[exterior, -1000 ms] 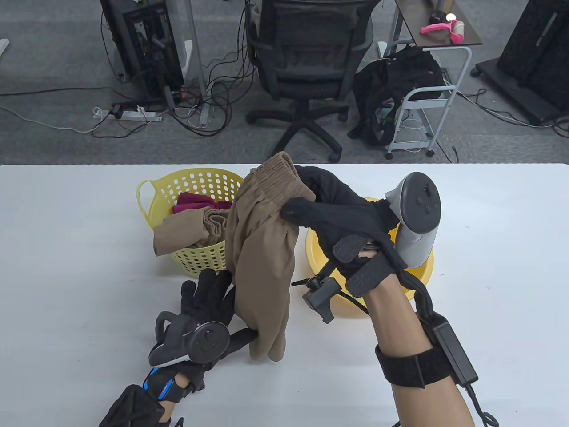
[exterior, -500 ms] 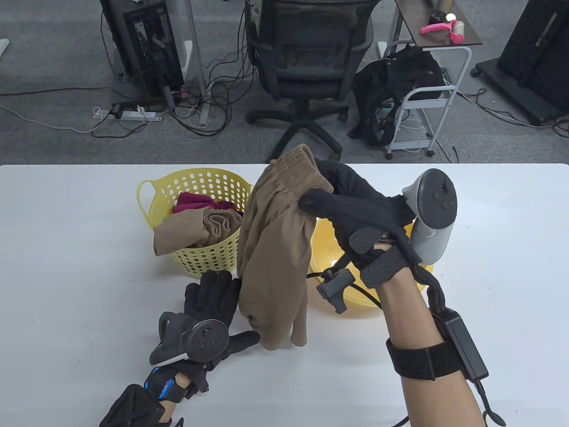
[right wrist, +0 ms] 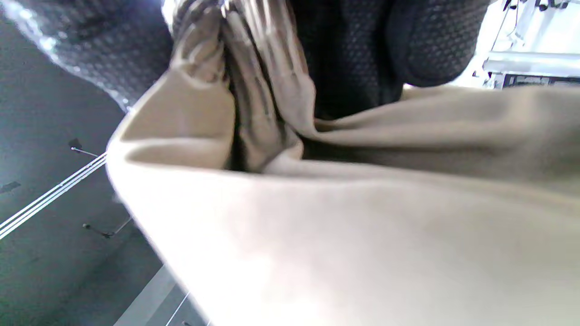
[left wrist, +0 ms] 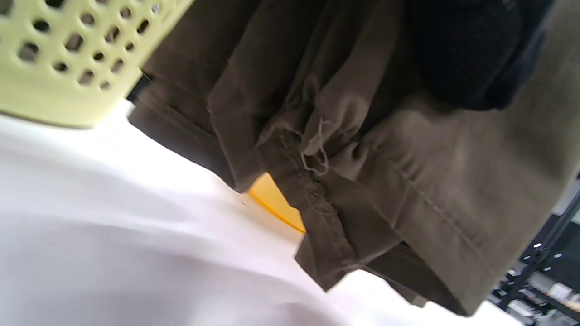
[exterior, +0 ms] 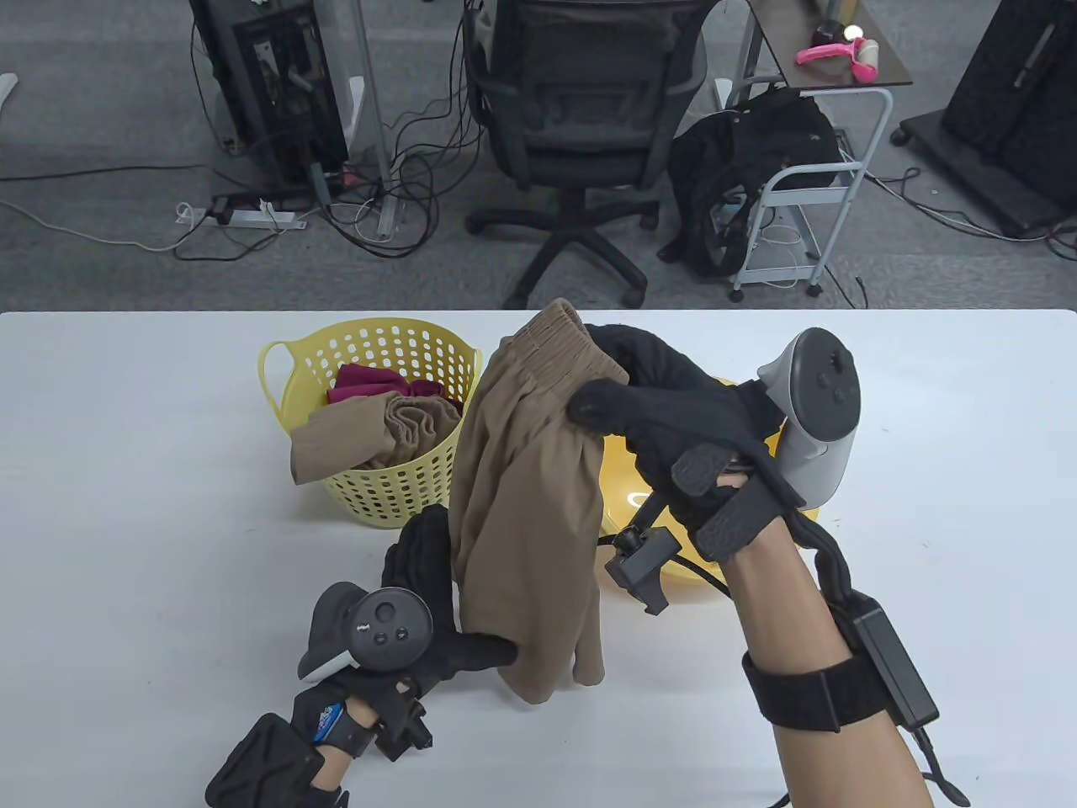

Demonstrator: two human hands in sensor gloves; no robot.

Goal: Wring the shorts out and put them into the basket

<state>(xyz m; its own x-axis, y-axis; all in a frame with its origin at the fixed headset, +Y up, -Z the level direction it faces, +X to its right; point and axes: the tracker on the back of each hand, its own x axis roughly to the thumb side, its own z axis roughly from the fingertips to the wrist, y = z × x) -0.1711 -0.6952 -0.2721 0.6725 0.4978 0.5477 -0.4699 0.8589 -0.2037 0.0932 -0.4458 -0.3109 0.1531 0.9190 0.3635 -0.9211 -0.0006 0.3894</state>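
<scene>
The tan shorts [exterior: 522,522] hang above the white table, hems brushing it. My right hand [exterior: 593,370] grips their gathered waistband; in the right wrist view its gloved fingers [right wrist: 353,54] are curled over the bunched cloth [right wrist: 362,226]. My left hand [exterior: 442,606] holds the lower legs of the shorts: the thumb lies on the front by the hem and the fingers [left wrist: 471,54] sit behind the fabric [left wrist: 408,172]. The yellow perforated basket [exterior: 379,492] stands just left of the shorts, holding another tan garment and a maroon one.
A yellow basin [exterior: 623,488] sits on the table behind my right hand, its rim [left wrist: 276,203] showing under the hems. The basket wall [left wrist: 54,59] is close to my left hand. Beyond the table's far edge stand an office chair [exterior: 580,109] and a cart.
The shorts and my right hand shifted right, then dropped slightly. My left hand went from lying open beside the hem to closing on the lower legs.
</scene>
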